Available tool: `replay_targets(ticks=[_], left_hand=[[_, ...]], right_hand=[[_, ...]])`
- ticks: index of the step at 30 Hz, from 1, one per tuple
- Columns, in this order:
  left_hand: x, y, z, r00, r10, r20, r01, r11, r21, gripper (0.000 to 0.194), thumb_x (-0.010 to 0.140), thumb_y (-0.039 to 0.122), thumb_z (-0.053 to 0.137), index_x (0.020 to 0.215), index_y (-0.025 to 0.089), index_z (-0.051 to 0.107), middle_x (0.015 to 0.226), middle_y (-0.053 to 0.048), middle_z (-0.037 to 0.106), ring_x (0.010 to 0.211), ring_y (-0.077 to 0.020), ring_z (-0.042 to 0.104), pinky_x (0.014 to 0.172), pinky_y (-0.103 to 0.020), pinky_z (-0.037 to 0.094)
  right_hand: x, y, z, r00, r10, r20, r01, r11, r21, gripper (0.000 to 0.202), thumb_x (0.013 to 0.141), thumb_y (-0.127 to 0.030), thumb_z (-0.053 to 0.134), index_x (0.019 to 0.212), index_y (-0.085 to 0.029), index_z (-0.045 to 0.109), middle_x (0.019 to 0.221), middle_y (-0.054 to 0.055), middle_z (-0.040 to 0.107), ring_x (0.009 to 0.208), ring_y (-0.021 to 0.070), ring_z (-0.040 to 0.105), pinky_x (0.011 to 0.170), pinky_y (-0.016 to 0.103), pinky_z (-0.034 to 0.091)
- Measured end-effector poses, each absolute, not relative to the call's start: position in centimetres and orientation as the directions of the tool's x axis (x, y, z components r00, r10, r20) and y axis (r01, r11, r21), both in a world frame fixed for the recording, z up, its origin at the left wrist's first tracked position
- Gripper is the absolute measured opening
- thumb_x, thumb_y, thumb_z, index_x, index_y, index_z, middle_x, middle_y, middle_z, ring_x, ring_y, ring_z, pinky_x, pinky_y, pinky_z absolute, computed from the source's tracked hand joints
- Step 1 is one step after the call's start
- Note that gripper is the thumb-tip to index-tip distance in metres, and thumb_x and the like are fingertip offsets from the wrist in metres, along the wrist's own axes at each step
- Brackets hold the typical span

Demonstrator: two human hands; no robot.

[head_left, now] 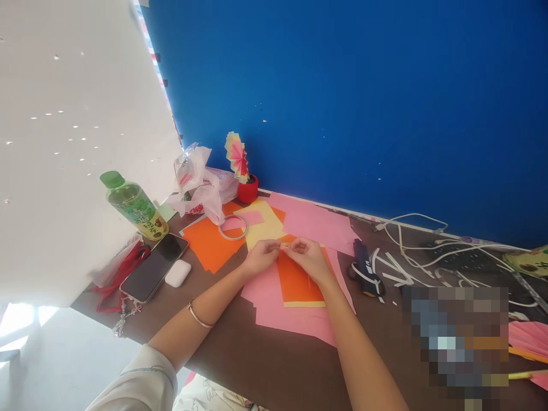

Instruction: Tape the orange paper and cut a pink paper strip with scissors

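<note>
My left hand (262, 256) and my right hand (309, 258) meet at the middle of the desk, fingertips pinched. Between them is a small pale strip of paper (284, 245), largely covered by the fingers. Under my right hand lies an orange paper sheet (302, 285) with a yellow band along its near edge. Beneath that, pink paper (282, 317) spreads over the desk. Just beyond my left hand are a yellow sheet (263, 225) and a metal ring (233, 226).
On the left stand a green-capped bottle (135, 205), a phone (154, 267) and a white earbud case (178, 273). A red pot (248, 189) holding a folded paper fan sits at the back. To the right are a dark-handled tool (366, 271), paper strips and white cables (411, 251).
</note>
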State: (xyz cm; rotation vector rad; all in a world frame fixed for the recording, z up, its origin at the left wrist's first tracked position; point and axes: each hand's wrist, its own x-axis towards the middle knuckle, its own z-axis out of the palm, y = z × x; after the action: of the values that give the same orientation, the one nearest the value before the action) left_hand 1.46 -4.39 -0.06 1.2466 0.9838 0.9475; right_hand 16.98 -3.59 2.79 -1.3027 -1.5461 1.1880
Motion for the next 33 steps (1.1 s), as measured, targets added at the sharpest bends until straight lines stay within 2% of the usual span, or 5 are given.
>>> replay_targets(ticks=[10, 18, 24, 28, 33], left_hand=[[1.3, -4.5, -0.1, 0.288, 0.954, -0.089, 0.008, 0.09, 0.996, 0.03, 0.079, 0.02, 0.046, 0.102, 0.015, 0.065, 0.097, -0.006, 0.067, 0.084, -0.016, 0.06, 0.079, -0.03, 0.047], [1.6, -4.9, 0.5, 0.231, 0.973, 0.007, 0.141, -0.04, 0.989, 0.026, 0.081, 0.022, 0.044, 0.093, 0.016, 0.067, 0.089, -0.003, 0.068, 0.081, -0.0152, 0.059, 0.076, -0.026, 0.044], [1.7, -5.1, 1.0, 0.153, 0.988, 0.034, 0.181, -0.062, 0.981, 0.027, 0.082, 0.023, 0.041, 0.088, 0.014, 0.066, 0.076, -0.002, 0.064, 0.068, -0.0136, 0.055, 0.065, -0.024, 0.042], [1.7, -5.2, 1.2, 0.13, 0.991, 0.04, 0.228, -0.069, 0.971, 0.026, 0.082, 0.022, 0.04, 0.08, 0.015, 0.065, 0.063, 0.0, 0.057, 0.059, -0.0125, 0.05, 0.058, -0.024, 0.039], [1.7, -5.4, 1.4, 0.137, 0.99, 0.028, 0.205, -0.056, 0.977, 0.026, 0.082, 0.021, 0.039, 0.082, 0.015, 0.064, 0.069, -0.001, 0.061, 0.063, -0.0135, 0.054, 0.061, -0.024, 0.04]], right_hand=[[16.7, -3.8, 3.1, -0.154, 0.988, -0.005, 0.234, 0.032, -0.972, 0.036, 0.062, -0.048, 0.071, 0.056, -0.019, 0.049, 0.059, -0.001, 0.054, 0.063, 0.0159, 0.056, 0.065, 0.031, 0.047], [16.9, -3.6, 2.4, -0.173, 0.985, -0.006, 0.239, 0.036, -0.97, 0.035, 0.063, -0.049, 0.069, 0.058, -0.019, 0.05, 0.062, 0.0, 0.057, 0.064, 0.0164, 0.058, 0.062, 0.03, 0.048], [17.5, -3.6, 2.8, -0.2, 0.978, -0.065, 0.236, -0.016, -0.972, 0.032, 0.064, -0.048, 0.069, 0.068, -0.017, 0.064, 0.082, 0.009, 0.07, 0.082, 0.0237, 0.064, 0.076, 0.036, 0.05], [17.8, -3.8, 3.5, -0.205, 0.972, -0.111, 0.267, -0.053, -0.962, 0.029, 0.069, -0.045, 0.066, 0.077, -0.018, 0.071, 0.089, 0.009, 0.071, 0.088, 0.025, 0.064, 0.078, 0.037, 0.05], [17.6, -4.1, 4.2, -0.205, 0.974, -0.097, 0.287, -0.035, -0.957, 0.028, 0.072, -0.045, 0.063, 0.083, -0.021, 0.073, 0.092, 0.008, 0.072, 0.091, 0.0259, 0.064, 0.08, 0.038, 0.049]])
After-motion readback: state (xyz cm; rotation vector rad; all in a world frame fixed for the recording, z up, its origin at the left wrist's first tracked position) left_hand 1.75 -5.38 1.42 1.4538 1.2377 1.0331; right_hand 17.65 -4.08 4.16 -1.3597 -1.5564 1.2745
